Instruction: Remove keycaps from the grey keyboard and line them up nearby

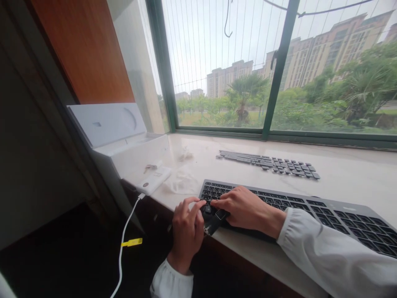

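Note:
A dark grey keyboard lies along the sill's front edge, its key wells exposed without caps. My left hand is at its front left corner, fingers bent and closed on that edge, index fingertip by a lone black keycap. Across the keyboard's left part rests my right hand, index finger reaching toward the same spot, other fingers curled. From under it a dark strip-like piece with a shiny end juts over the front edge; its kind is unclear. Loose black keycaps lie in rows behind the keyboard.
An open white box stands at the left, with a white power bank beside it. A white cable with a yellow tag hangs down. Crumpled clear plastic lies nearby. A window closes off the back.

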Motion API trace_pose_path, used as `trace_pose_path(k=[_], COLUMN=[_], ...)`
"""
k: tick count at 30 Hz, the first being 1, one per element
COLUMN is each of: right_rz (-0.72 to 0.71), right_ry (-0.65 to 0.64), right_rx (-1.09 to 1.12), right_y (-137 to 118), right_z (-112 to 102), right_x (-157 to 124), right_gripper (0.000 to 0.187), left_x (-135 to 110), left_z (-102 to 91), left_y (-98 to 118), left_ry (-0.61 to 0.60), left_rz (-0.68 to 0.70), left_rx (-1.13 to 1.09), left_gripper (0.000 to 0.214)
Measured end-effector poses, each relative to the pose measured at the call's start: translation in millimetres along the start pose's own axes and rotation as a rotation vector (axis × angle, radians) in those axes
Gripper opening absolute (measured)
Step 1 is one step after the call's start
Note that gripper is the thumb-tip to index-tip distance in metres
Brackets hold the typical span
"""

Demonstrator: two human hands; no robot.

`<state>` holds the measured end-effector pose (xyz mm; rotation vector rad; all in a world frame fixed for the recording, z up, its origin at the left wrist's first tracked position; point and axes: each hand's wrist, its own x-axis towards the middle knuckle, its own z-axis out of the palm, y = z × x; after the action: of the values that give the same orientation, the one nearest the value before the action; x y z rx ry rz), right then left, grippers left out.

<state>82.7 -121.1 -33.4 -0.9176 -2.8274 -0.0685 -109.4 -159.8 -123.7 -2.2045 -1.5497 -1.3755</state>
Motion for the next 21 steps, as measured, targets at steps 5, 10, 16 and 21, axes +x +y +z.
trace_pose_path(k=[5, 10, 16, 21], right_rz=[0.009, 0.013, 0.017, 0.016], right_ry=[-0.017, -0.008, -0.011, -0.027], right_rx=[-0.031, -0.014, -0.011, -0.034], right_y=[-1.8, -4.0, -4.5, -5.6], right_z=[-2.3, -4.3, -4.4, -5.7], right_x=[-0.4, -0.6, 0.1, -0.1], right_gripper=[0.045, 0.041, 0.038, 0.040], left_x=[0.5, 0.4, -0.1, -0.2], left_z=[-2.0, -3.5, -4.5, -5.4], left_y=[2.5, 4.2, 5.7, 7.6], left_ry=[0.001, 0.001, 0.004, -0.002], left_rz=[-0.006, -0.014, -0.012, -0.007], left_rx=[-0.014, -0.021, -0.005, 0.015], left_gripper=[0.034, 0.034, 0.034, 0.033])
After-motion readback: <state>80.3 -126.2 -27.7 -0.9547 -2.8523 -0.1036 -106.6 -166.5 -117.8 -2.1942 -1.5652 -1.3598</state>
